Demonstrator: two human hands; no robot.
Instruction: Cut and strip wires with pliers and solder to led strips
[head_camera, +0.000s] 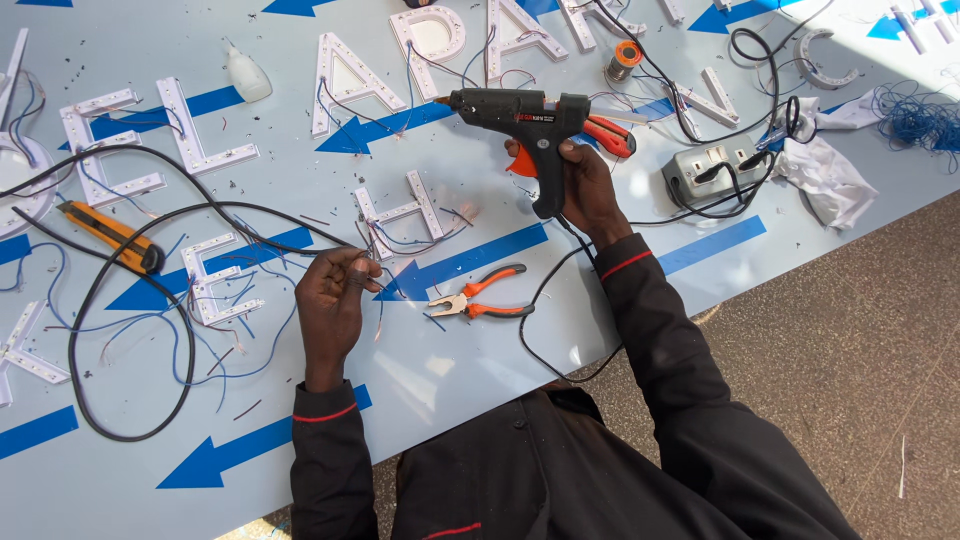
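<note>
Orange-handled utility knife (108, 233) lies far left on the white sheet with blue arrows (470, 262), beside a looping black cable (120, 290). My left hand (335, 300) pinches thin wires (378, 262) running from the white H-shaped sign letter (402, 212), fingers closed narrow. My right hand (588, 190) grips the black hot glue gun (530, 120), nozzle pointing left above the letter. I judge gluing comes next, needing the nozzle lowered to the wires. Orange pliers (480, 298) lie near me; a grey socket box (712, 168) sits far right.
</note>
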